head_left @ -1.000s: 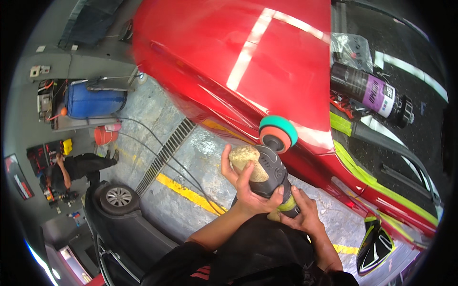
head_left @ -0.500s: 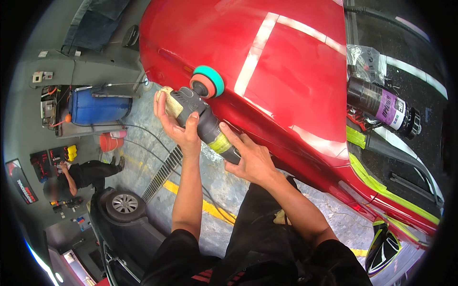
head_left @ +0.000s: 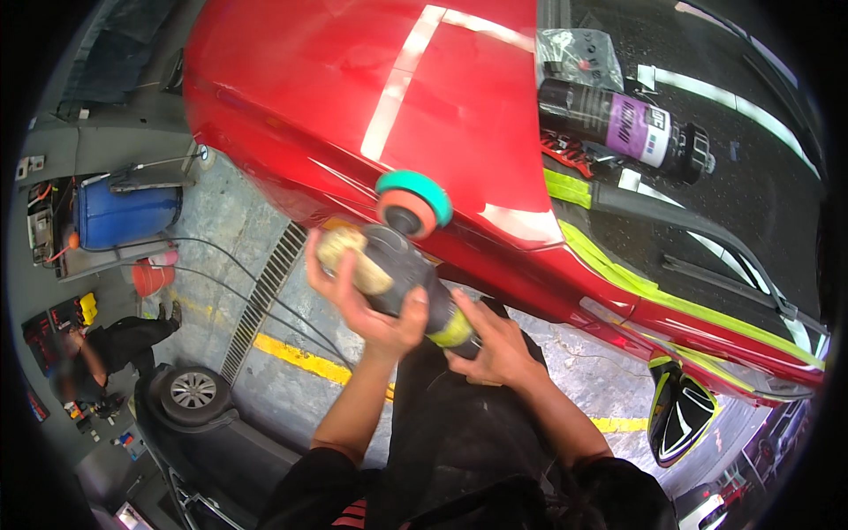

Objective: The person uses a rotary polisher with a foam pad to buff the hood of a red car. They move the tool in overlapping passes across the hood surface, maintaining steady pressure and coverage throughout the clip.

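Observation:
My left hand (head_left: 380,309) is wrapped around the tan-covered head of a dark car polisher (head_left: 402,256). My right hand (head_left: 499,349) grips its rear handle, just behind a band of yellow-green tape. The polisher's round pad (head_left: 415,203), teal with an orange layer, is tilted and faces the red car (head_left: 300,88). In the picture it overlaps the edge of the bonnet; whether it touches the paint I cannot tell. White masking tape (head_left: 397,88) marks off part of the bonnet.
On the windscreen lie a black bottle with a purple label (head_left: 632,132) and a clear plastic bag (head_left: 579,57). Yellow-green tape (head_left: 609,265) edges the glass. A mirror (head_left: 680,411) juts out. Behind at left are cables (head_left: 256,287), a blue barrel (head_left: 128,212), a dark car (head_left: 221,442) and another person (head_left: 124,344).
My view has shifted right along the car. Both hands have brought the polisher closer to my body and toward the windscreen end, keeping their hold; its pad has turned somewhat.

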Motion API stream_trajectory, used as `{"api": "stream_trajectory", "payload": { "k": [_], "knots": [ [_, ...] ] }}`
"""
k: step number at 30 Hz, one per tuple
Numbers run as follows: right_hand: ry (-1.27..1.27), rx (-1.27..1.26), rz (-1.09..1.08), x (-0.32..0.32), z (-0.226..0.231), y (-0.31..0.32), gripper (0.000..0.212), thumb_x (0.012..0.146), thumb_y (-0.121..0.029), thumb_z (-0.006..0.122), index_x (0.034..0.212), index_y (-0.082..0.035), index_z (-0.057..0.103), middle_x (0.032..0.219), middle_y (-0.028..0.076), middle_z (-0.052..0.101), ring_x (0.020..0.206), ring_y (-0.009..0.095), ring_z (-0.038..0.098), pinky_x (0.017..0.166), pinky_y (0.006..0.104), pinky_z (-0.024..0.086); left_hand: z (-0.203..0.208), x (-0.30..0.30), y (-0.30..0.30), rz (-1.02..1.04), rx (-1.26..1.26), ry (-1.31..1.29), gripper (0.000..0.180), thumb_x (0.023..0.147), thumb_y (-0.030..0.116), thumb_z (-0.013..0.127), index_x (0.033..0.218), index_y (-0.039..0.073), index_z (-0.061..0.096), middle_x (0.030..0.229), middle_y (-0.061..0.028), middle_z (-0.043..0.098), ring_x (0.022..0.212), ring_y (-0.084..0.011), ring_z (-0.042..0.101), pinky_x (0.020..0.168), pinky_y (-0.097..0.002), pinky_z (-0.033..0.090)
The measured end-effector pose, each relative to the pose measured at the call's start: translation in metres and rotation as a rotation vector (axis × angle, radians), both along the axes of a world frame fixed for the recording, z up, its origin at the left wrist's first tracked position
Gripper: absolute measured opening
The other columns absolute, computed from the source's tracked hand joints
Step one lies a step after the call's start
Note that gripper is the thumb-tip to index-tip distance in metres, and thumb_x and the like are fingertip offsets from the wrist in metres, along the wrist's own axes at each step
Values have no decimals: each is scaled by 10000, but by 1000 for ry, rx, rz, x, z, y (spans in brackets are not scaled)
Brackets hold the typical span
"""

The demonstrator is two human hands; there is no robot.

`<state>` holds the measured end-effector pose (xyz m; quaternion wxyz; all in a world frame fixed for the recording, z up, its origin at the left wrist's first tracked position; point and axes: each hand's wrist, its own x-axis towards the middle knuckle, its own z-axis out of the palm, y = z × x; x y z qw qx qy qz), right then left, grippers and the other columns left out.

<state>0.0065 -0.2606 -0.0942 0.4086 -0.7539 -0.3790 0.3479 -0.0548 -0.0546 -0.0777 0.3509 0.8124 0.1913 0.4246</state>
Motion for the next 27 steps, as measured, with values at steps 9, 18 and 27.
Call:
{"api": "stream_trajectory", "payload": {
  "k": [9, 18, 27],
  "knots": [
    [19, 37, -81, -5, -35, -40, 1055, 700, -271, 888, 1635, -222, 403, 1250, 185, 699, 1069, 413, 712, 892, 477, 594, -13, -7, -66, 44, 115, 53, 855, 864, 373, 797, 1548, 60, 391, 1632, -362, 165, 1454, -475, 380, 1129, -545, 492],
    [26, 102, -117, -13, -58, -50, 1080, 665, -295, 899, 1630, -210, 421, 1322, 179, 690, 1132, 396, 709, 928, 489, 592, -17, -7, -72, 49, 194, 90, 841, 855, 363, 784, 1546, 92, 387, 1629, -372, 153, 1439, -492, 384, 1125, -577, 500],
    [43, 172, -157, -15, -66, -62, 1047, 656, -260, 897, 1595, -127, 455, 1366, 232, 679, 1155, 421, 714, 962, 480, 603, -18, -4, -80, -30, 232, 39, 814, 845, 325, 787, 1526, 95, 406, 1627, -371, 138, 1407, -486, 423, 1092, -555, 523]
  ]
}}
